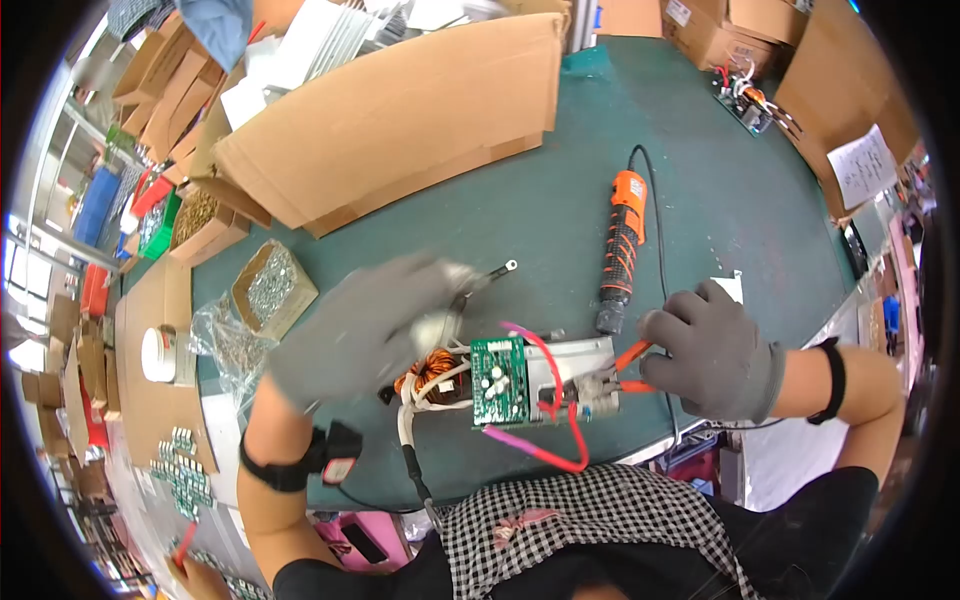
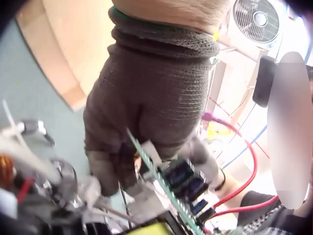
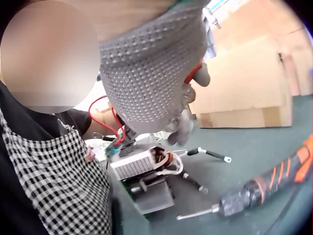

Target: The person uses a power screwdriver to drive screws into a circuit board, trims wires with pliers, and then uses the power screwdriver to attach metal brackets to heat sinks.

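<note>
In the head view a power unit with a green circuit board (image 1: 498,380), a metal casing and a copper coil (image 1: 430,372) lies on the bench before the person. My gloved right hand (image 1: 712,352) grips orange-handled pliers (image 1: 632,386), whose jaws are at the terminals on the unit's right end. A red wire (image 1: 568,452) loops out there. My gloved left hand (image 1: 350,325), blurred, is over the coil side. Its fingers point down past the board (image 2: 164,183) in the left wrist view; I cannot tell whether they pinch anything. By its fingertips a black cable ends in a ring lug (image 1: 511,265).
An orange and black electric screwdriver (image 1: 622,245) lies beyond the unit, its cord trailing right. A large cardboard box (image 1: 400,120) stands at the back left. A small box of screws (image 1: 272,288) sits at left, and another wired unit (image 1: 745,100) lies far right.
</note>
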`<state>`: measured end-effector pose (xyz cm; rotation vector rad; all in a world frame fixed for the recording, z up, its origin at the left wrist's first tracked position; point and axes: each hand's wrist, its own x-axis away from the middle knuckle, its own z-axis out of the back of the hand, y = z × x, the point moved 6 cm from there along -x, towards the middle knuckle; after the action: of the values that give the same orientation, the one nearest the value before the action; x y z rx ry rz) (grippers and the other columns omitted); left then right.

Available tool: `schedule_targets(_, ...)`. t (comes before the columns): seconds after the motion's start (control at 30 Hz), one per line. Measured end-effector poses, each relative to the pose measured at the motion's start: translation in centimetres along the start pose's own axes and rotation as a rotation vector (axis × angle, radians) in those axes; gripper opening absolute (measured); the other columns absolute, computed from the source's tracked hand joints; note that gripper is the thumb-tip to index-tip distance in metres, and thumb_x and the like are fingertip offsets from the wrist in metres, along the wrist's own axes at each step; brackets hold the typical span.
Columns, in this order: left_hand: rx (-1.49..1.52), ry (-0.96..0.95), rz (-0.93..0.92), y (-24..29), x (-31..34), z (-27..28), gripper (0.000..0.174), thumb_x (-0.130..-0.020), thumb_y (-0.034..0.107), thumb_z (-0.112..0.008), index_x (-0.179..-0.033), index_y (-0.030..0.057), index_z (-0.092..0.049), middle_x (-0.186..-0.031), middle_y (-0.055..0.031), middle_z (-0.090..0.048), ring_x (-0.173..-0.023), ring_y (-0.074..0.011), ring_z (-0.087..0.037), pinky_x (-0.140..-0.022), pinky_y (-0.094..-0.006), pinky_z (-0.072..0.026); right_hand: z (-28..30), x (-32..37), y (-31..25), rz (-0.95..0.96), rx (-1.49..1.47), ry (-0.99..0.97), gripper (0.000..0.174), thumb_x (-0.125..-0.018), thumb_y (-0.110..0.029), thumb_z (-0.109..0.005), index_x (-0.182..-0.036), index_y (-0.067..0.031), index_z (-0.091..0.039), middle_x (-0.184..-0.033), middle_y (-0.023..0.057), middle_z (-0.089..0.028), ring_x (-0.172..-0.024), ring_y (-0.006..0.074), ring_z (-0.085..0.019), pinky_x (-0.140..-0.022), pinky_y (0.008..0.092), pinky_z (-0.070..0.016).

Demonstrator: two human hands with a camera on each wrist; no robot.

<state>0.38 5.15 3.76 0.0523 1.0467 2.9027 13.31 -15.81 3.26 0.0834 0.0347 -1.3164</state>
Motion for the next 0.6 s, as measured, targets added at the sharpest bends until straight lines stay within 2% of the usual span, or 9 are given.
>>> schedule_targets(0.03, -0.042, 0.042, -0.052, 1.2, 0.9, 0.3, 0.060, -0.081, 0.036, -0.070, -0.126, 0.0005, -0.053, -0.114, -0.0177, -0.060, -0.106, -0.0345, -0.060, -0.093, -0.0402, -0.0477, -0.5, 0.9, 0.0, -0.130, -0.022, -0.007, 0.009, -0.068, -0.019, -0.069, -0.076, -0.0180, -0.066, -0.092, 0.0011, -0.059, -0.082, 0.0178, -0.055, -0.062, 0.0331, -0.0425)
schedule_targets(0.13, -0.403, 0.049, -0.063, 4.1, 1.6, -2.6, 0.076, -0.073, 0.038, -0.076, -0.130, -0.0031, -0.047, -0.123, -0.0185, -0.055, -0.116, -0.0345, -0.055, -0.097, -0.0415, -0.0464, -1.0, 1.9, -1.5, -0.225, -0.059, 0.028, 0.010, -0.065, -0.019, -0.070, -0.072, -0.0172, -0.064, -0.092, 0.0015, -0.058, -0.081, 0.0183, -0.054, -0.061, 0.0338, -0.0395)
schedule_targets(0.23, -0.397, -0.030, -0.017, 4.2, 0.1, -6.4, 0.089, -0.063, 0.032, -0.083, -0.137, 0.0023, -0.043, -0.125, -0.0180, -0.053, -0.116, -0.0367, -0.052, -0.098, -0.0453, -0.0435, -0.5, 1.4, -2.4, -0.118, -0.013, -0.002, 0.011, -0.067, -0.019, -0.069, -0.076, -0.0174, -0.064, -0.089, 0.0015, -0.058, -0.081, 0.0184, -0.054, -0.063, 0.0330, -0.0401)
schedule_targets(0.27, -0.382, -0.045, 0.028, 4.2, 0.3, -6.8, 0.085, -0.064, 0.028, -0.081, -0.137, 0.0048, -0.044, -0.123, -0.0177, -0.054, -0.118, -0.0368, -0.051, -0.098, -0.0450, -0.0440, 0.4, 0.8, -2.7, -0.007, 0.044, 0.077, 0.016, -0.064, -0.019, -0.069, -0.078, -0.0166, -0.063, -0.089, 0.0022, -0.057, -0.080, 0.0190, -0.053, -0.062, 0.0339, -0.0406)
schedule_targets(0.33, -0.416, -0.080, -0.028, 4.6, 0.1, -7.3, 0.082, -0.066, 0.025, -0.079, -0.138, 0.0069, -0.043, -0.123, -0.0176, -0.054, -0.113, -0.0374, -0.054, -0.092, -0.0443, -0.0476, 2.2, -0.5, -2.8, 0.207, 0.156, 0.219, 0.026, -0.058, -0.020, -0.068, -0.082, -0.0150, -0.060, -0.087, 0.0037, -0.055, -0.078, 0.0201, -0.051, -0.059, 0.0357, -0.0415)
schedule_targets(0.4, -0.450, -0.155, -0.004, 4.8, -0.1, -7.6, 0.078, -0.069, 0.022, -0.077, -0.137, 0.0086, -0.043, -0.126, -0.0156, -0.053, -0.109, -0.0356, -0.058, -0.085, -0.0426, -0.0519, 2.8, -2.0, -2.7, 0.253, 0.217, 0.286, 0.025, -0.059, -0.024, -0.067, -0.081, -0.0152, -0.060, -0.083, 0.0022, -0.053, -0.076, 0.0190, -0.050, -0.058, 0.0347, -0.0419)
schedule_targets(0.47, -0.483, -0.250, 0.113, 4.5, 0.0, -7.7, 0.072, -0.072, 0.018, -0.075, -0.136, 0.0097, -0.044, -0.130, -0.0117, -0.050, -0.106, -0.0313, -0.061, -0.076, -0.0399, -0.0567, 2.6, -2.7, -2.0, 0.256, 0.159, 0.239, 0.021, -0.062, -0.021, -0.067, -0.081, -0.0161, -0.062, -0.083, 0.0009, -0.053, -0.075, 0.0186, -0.050, -0.059, 0.0345, -0.0424)
schedule_targets(0.57, -0.265, -0.134, 0.074, 4.4, -0.1, -6.2, 0.072, -0.073, 0.014, -0.073, -0.138, 0.0093, -0.041, -0.129, -0.0130, -0.049, -0.097, -0.0314, -0.064, -0.071, -0.0402, -0.0570, 0.9, -2.1, -1.1, 0.237, 0.011, 0.128, 0.018, -0.062, -0.016, -0.068, -0.080, -0.0167, -0.064, -0.085, 0.0000, -0.055, -0.075, 0.0187, -0.051, -0.060, 0.0348, -0.0415)
schedule_targets(0.6, -0.276, -0.157, 0.092, 3.9, -0.2, -6.3, 0.074, -0.072, 0.013, -0.073, -0.138, 0.0092, -0.041, -0.128, -0.0130, -0.049, -0.096, -0.0315, -0.064, -0.070, -0.0404, -0.0569, 0.5, -1.3, -0.8, 0.120, -0.048, 0.117, 0.019, -0.061, -0.013, -0.068, -0.079, -0.0168, -0.064, -0.087, 0.0001, -0.056, -0.075, 0.0191, -0.051, -0.061, 0.0351, -0.0407)
